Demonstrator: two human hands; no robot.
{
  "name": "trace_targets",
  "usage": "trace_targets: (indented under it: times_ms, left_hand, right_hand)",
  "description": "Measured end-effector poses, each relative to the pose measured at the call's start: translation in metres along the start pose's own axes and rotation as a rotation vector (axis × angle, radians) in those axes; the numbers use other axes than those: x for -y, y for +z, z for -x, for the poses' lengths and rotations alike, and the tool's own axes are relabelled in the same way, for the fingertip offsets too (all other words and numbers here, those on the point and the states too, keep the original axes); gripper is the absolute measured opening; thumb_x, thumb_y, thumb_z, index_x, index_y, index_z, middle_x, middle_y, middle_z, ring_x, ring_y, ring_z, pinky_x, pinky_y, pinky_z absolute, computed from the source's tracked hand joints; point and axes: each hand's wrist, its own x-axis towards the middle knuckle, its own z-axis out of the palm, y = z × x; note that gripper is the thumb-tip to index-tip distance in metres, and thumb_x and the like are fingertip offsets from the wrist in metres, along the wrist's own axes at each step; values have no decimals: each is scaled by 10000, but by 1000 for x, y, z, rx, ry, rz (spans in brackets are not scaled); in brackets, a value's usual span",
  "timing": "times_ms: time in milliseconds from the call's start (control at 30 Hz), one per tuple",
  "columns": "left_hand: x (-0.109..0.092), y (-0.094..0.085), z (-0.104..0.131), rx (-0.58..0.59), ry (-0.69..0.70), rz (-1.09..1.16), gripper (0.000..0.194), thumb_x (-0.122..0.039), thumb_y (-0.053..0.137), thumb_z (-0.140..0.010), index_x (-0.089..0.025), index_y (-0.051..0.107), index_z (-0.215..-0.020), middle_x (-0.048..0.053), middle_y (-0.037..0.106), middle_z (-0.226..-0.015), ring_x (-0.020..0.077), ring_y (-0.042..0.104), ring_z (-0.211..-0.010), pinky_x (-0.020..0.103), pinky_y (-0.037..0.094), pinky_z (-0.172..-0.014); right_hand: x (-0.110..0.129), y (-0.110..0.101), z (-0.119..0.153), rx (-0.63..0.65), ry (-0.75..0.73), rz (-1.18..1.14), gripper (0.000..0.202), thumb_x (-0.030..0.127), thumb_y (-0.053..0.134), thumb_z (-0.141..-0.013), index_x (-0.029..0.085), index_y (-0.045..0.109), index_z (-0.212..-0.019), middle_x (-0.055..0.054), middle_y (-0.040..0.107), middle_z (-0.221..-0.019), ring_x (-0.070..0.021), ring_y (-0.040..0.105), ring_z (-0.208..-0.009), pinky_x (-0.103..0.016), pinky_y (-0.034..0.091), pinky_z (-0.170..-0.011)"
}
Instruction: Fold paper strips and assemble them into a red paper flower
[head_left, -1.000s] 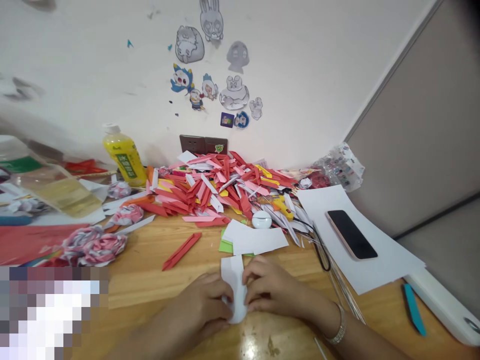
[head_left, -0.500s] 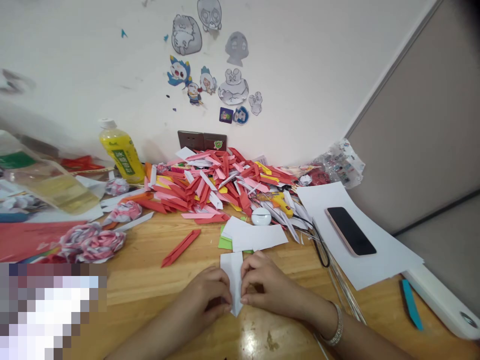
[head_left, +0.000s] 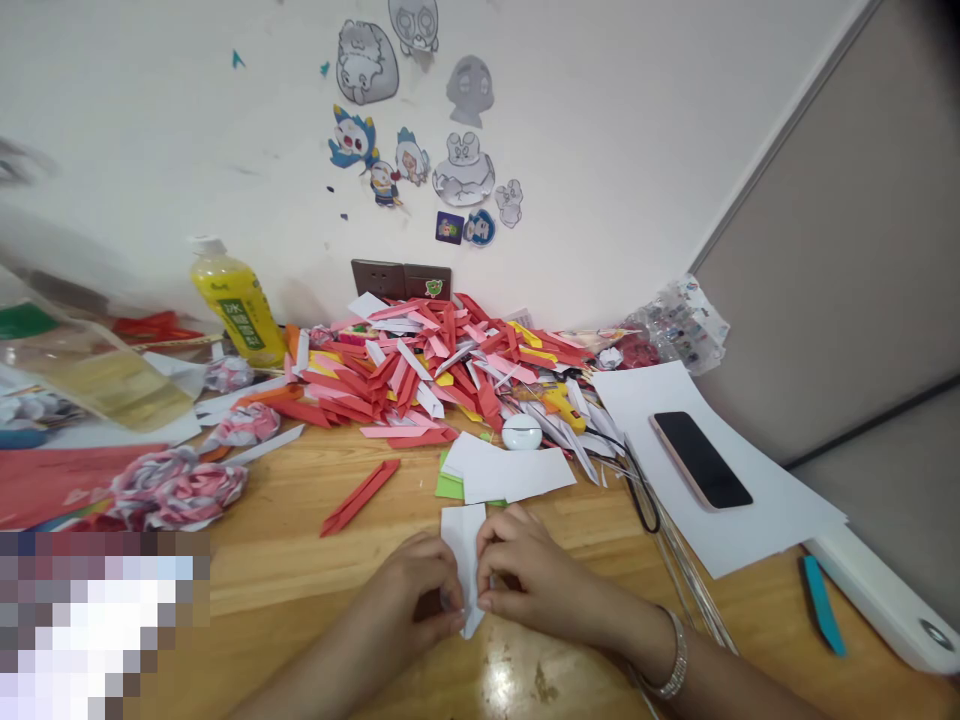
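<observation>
**foldfan:** Narrowed since a second ago: folded white paper (head_left: 466, 560) now a slimmer strip, both hands drawn closer together over it. Lying flat on the wooden table (head_left: 300, 560), just in front of the loose white sheets (head_left: 510, 472).

**crease_guy:** Left hand (head_left: 409, 600) and right hand (head_left: 532, 575) curled nearly shut, fingertips pinching the long edges from either side. Pointed bottom end poking out below.

**foldfan:** Could easily go crooked from here. Uneven pressure left versus right, then a skewed crease.

**crease_guy:** Glossy tabletop too, so might slide mid-press. Also green paper (head_left: 450, 487) and red strip (head_left: 361, 497) near enough to get nudged.
</observation>
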Motion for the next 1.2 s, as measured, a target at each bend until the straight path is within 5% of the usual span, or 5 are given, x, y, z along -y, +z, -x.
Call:
trace_targets:
  times_ms: [233,1200]
  left_hand:
    - [2,7,1,-104,34,-35,128,-78,645,-676,-182,598,-618,-1,581,-686,161,516,-713,260,396,-634]
    - [5,17,2,-201,46,-290,154,-205,622,-760,-194,515,-650,12,584,-688,190,513,-681,302,377,-616]
  right_hand:
    - [4,3,0,-21,7,49,117,176,724,-714,191,610,-734,16,534,-912,-149,452,-916,-292,324,-813]
    - [7,17,1,-101,13,199,98,153,629,-771,190,539,-767,-8,510,-919,-175,428,-925,-306,329,-792]
